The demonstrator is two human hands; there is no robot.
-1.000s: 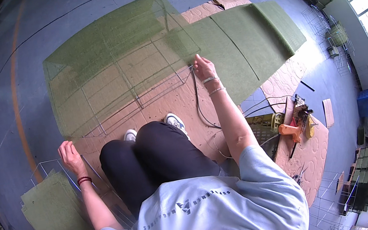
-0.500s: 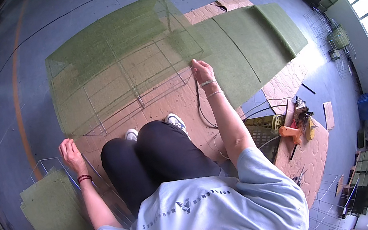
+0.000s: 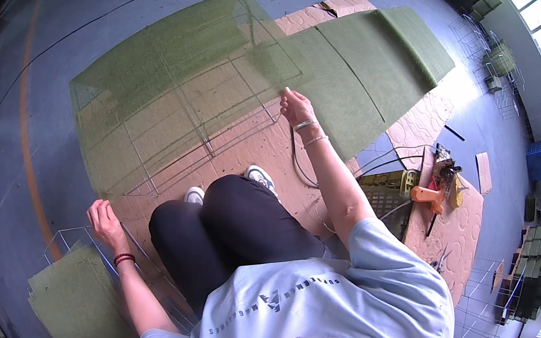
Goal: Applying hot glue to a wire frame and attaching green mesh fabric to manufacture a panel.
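A thin, see-through green mesh sheet [image 3: 122, 65] lies over a wire frame [image 3: 212, 152] in front of my knees. My left hand [image 3: 105, 225] is at the sheet's near left corner, fingertips pinched together on its edge. Across from it, my right hand [image 3: 296, 106] pinches the near edge close to the right corner. The frame's thin rods show through the mesh between my hands. What exactly lies under the fingertips is too small to make out, but the mesh edge runs into both pinches.
Brown cardboard [image 3: 260, 152] covers the floor under the frame. More green mesh [image 3: 367, 58] is spread at the right, and a stack of green sheets [image 3: 82, 311] lies at my left. An orange glue gun [image 3: 426, 195] rests beside a yellow-green crate [image 3: 389, 185], with a black cable [image 3: 298, 164] nearby.
The hands have moved very little; the right one is turned slightly and the left is marginally higher. The mesh and frame appear shifted a touch to the right.
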